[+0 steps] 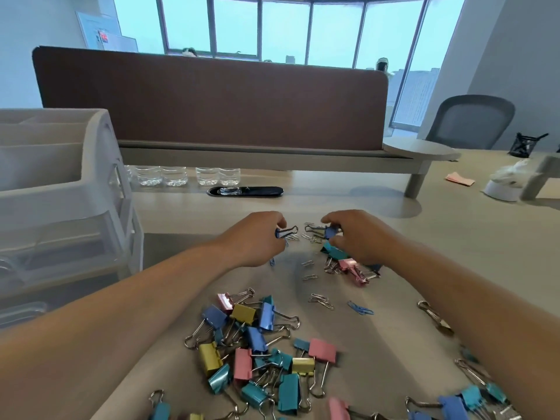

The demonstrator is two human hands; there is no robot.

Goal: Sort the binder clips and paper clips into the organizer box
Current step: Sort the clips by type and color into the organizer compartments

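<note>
Water bottles (188, 176), brown divider (212, 98), grey chair (469, 122)

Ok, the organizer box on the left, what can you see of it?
The organizer box is pale grey-white plastic, standing upright on the desk at the far left, cut off by the frame edge. Dividers split its open top into compartments; clear-fronted drawers sit below. Contents are too blurred to tell. The left hand, the nearer one, is apart from it.
</note>
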